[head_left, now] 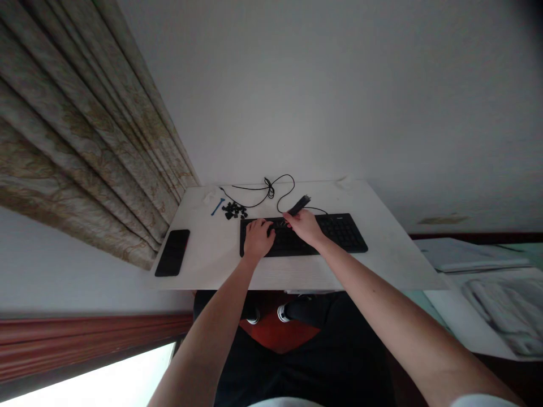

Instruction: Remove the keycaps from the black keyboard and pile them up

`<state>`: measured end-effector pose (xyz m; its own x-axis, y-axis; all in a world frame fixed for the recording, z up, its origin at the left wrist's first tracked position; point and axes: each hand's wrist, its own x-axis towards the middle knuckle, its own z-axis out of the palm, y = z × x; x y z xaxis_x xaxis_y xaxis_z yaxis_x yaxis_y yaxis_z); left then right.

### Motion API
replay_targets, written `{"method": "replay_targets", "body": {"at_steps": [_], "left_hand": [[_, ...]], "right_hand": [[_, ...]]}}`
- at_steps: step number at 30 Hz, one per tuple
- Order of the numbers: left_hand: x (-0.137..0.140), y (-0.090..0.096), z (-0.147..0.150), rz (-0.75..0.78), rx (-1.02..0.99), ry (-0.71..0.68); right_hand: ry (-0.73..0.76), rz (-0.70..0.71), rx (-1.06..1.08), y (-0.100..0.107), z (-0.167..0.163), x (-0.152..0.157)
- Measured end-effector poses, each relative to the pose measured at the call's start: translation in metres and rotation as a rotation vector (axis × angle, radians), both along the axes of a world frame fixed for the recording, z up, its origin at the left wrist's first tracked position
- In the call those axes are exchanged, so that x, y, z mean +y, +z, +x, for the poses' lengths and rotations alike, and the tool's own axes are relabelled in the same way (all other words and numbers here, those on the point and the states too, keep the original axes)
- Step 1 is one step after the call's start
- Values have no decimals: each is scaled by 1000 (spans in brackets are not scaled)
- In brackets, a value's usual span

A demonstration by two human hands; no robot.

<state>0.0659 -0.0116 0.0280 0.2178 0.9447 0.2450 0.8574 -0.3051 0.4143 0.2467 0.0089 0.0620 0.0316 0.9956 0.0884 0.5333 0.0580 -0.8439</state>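
Observation:
A black keyboard (339, 232) lies on the white table in front of me. My left hand (258, 237) rests on its left part with the fingers stretched over the keys. My right hand (303, 223) grips a black brush (299, 205) above the keyboard's middle. The bristle end points up and to the right, and thin wire loops, like a keycap puller, show at its lower end near the keys. Beyond my left hand sits a loose pile of black keycaps (234, 210). The keys under both hands are partly hidden.
A slim blue tool (218, 206) lies left of the keycaps. The black cable (270, 189) loops behind the keyboard. A dark phone (172, 252) is at the table's left edge, beside the curtain (106, 124). Papers (475, 257) stand to the right, lower down.

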Motion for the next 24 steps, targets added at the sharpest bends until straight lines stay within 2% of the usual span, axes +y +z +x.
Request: {"method": "replay_targets", "body": {"at_steps": [6,14,20,24], "left_hand": [[1,1,-2,-5,7,-7],[2,2,-1,-6,28,-17],[1,2,0,6,60,-7],[2,2,0,0,64,-3]], "right_hand": [[57,-94,-153,14,-21,18],[25,-71,-310,27,-31,17],[54,-155,-205,22,-29,20],[92,-141,-202,17,-28,23]]}}
